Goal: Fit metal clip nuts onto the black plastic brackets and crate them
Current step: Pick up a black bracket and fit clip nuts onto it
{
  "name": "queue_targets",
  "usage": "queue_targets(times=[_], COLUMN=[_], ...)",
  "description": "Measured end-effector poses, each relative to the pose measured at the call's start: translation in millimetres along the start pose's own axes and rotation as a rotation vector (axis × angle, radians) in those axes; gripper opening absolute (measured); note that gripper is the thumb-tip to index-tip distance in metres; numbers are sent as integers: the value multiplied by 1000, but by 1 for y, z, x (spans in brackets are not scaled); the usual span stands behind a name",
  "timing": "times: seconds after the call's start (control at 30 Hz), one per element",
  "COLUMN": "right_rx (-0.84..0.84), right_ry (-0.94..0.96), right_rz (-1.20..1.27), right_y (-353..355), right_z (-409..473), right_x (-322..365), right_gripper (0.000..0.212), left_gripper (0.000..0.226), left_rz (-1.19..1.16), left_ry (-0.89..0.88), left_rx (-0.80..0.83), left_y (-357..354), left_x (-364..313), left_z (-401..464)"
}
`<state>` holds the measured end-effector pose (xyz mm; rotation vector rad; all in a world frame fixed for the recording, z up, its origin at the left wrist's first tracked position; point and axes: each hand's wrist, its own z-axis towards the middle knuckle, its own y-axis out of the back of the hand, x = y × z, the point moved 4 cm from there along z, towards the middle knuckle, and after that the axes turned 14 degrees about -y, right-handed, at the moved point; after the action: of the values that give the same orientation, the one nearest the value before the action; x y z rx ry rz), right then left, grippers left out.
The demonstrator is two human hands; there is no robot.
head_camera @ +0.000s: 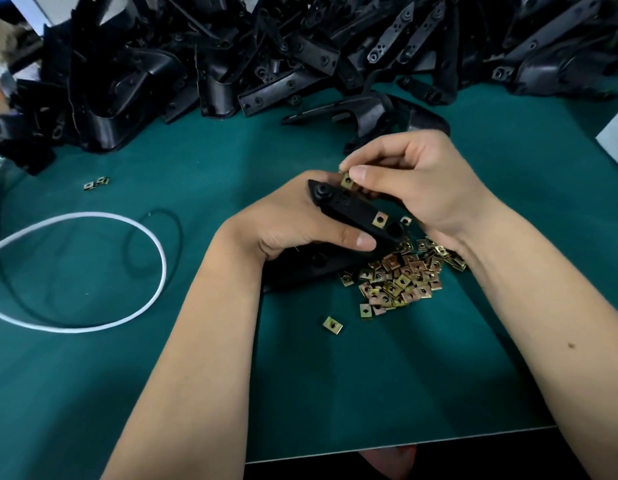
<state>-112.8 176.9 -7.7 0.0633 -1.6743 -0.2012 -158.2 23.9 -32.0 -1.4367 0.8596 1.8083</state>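
- Bracket, one black plastic piece, is held above the green table near the middle of the head view, with one clip nut already fitted near its lower right end.
- Left hand grips the bracket from the left, fingers wrapped behind it and the thumb pressed along its lower edge.
- Right hand pinches a single brass-coloured clip nut between thumb and forefinger, at the bracket's upper end, touching or just beside its edge; the other fingers are curled.
- Loose clip nuts lie in one heap on the table just below the hands, too many and too overlapped to count; the right wrist covers the heap's right edge.
- One stray nut lies just below the heap, and two more lie together well to the left.
- Black brackets are piled across the far side of the table, too tangled to count.
- One white cable loops on the left, with one thin black cord curving beside it.
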Motion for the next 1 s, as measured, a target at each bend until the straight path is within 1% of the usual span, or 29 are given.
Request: queue_targets(times=[0.17, 0.33, 0.4, 0.47, 0.57, 0.67, 0.73, 0.83, 0.9, 1.0], right_rx=[26, -2, -7, -8, -18, -23, -60, -94, -93, -96], right_ry=[-50, -63, -58, -44, -5, 34, 81, 113, 112, 95], right_rz=[15, -13, -16, -36, -96, -133, -170, -177, -176, -152], right_y=[0, 1, 0, -2, -3, -3, -5, -8, -7, -5], right_z=[0, 1, 1, 0, -1, -3, -3, -3, -2, -1], right_x=[0, -2, -2, -1, 2, 4, 5, 4, 3, 2], right_gripper=[11, 9, 8, 8, 9, 11, 8, 4, 4, 5], left_gripper=[42, 56, 58, 54, 38, 34, 30, 32, 35, 35], left_rz=[-19, -24, -33, -27, 0, -32, -30, -18, -7, 14], left_ry=[-2, -3, 5, 28, 70, 101, 117, 135, 146, 165], left_rx=[-39, -68, -78, -87, -106, -143, -142, -137, -149, -169], left_y=[2, 1, 1, 1, 0, 0, 1, 0, -1, 0], left_x=[3, 3, 4, 4, 2, 3, 4, 5, 5, 4], left_z=[1, 1, 1, 1, 3, 4, 5, 6, 6, 6])
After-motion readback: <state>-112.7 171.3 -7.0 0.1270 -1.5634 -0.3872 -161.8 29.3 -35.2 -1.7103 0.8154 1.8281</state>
